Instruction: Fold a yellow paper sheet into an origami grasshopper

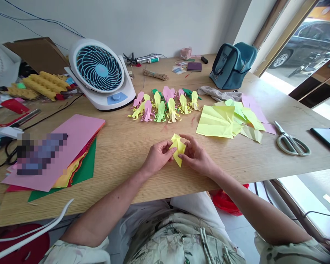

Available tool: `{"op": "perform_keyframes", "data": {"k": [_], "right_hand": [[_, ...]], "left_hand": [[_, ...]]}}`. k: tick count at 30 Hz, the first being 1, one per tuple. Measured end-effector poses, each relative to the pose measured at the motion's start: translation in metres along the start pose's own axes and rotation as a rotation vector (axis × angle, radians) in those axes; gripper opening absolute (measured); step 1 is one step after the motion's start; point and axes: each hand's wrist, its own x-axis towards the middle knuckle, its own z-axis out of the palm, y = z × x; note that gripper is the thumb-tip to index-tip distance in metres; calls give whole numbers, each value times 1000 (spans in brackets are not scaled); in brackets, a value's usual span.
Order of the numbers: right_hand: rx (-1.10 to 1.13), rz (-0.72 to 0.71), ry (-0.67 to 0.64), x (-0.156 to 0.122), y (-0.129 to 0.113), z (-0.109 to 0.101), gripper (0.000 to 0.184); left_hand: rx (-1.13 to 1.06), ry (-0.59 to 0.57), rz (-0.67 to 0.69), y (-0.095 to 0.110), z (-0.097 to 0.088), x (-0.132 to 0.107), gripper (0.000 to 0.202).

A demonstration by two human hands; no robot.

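Note:
Both hands hold a small folded piece of yellow paper (178,146) just above the table's front part, its pointed end toward me. My left hand (161,156) pinches its left side between thumb and fingers. My right hand (196,154) grips the right side, thumb low on the paper and forefinger near its top. Beyond them stands a group of folded paper figures (161,112) in pink, yellow and green. To the right of the hands lie creased yellow sheets (216,121), with green and pink paper under and beside them.
Scissors (291,143) and a phone (327,137) lie at the right. A white fan (101,73) stands back left, above a stack of coloured paper (79,128). A teal bag (232,66) sits at the back right. A white cable (30,234) crosses the lower left.

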Motion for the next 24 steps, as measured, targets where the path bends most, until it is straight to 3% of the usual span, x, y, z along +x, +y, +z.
{"op": "perform_keyframes", "data": {"k": [5, 11, 17, 24], "right_hand": [[109, -18, -52, 0, 3, -2, 63], [89, -34, -75, 1, 1, -6, 63], [90, -87, -110, 1, 3, -8, 61], [-79, -149, -73, 0, 8, -8, 37]], "left_hand": [[-10, 48, -5, 0, -3, 2, 25], [-38, 79, -7, -2, -5, 3, 26], [-230, 74, -93, 4, -5, 2, 35], [-265, 88, -108, 7, -4, 1, 39]]}}
